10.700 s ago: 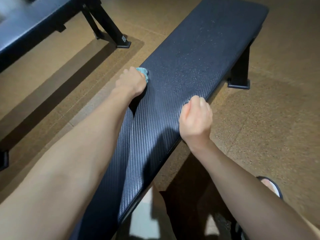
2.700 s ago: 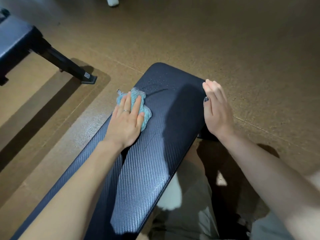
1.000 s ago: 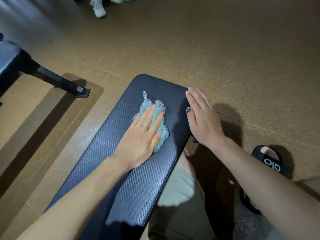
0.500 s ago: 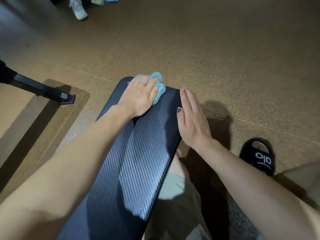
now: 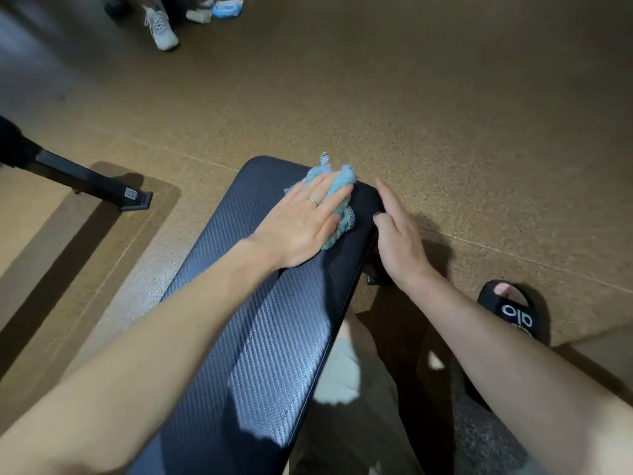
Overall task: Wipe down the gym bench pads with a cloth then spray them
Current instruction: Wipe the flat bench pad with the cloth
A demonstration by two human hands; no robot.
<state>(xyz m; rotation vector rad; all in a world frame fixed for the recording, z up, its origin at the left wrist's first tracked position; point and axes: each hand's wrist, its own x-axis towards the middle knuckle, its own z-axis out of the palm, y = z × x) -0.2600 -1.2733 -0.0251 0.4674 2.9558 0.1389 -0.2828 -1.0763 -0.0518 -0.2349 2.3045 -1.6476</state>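
Note:
A dark bench pad [image 5: 260, 337] with a woven texture runs from the bottom left up to its rounded far end at the middle of the view. My left hand [image 5: 301, 221] lies flat on a crumpled light blue cloth [image 5: 337, 181], pressing it onto the pad near the far right corner. My right hand [image 5: 399, 241] rests with straight fingers against the pad's right edge, holding nothing. No spray bottle is in view.
A black foot of another bench [image 5: 102, 188] lies on the brown floor at the left. My foot in a black slide sandal [image 5: 513, 311] stands right of the bench. Another person's white shoe [image 5: 161, 29] and a blue-white packet [image 5: 227, 8] lie at the top.
My left hand has slid the cloth rightward across the pad's far end toward the right corner. My right hand stays on the right edge.

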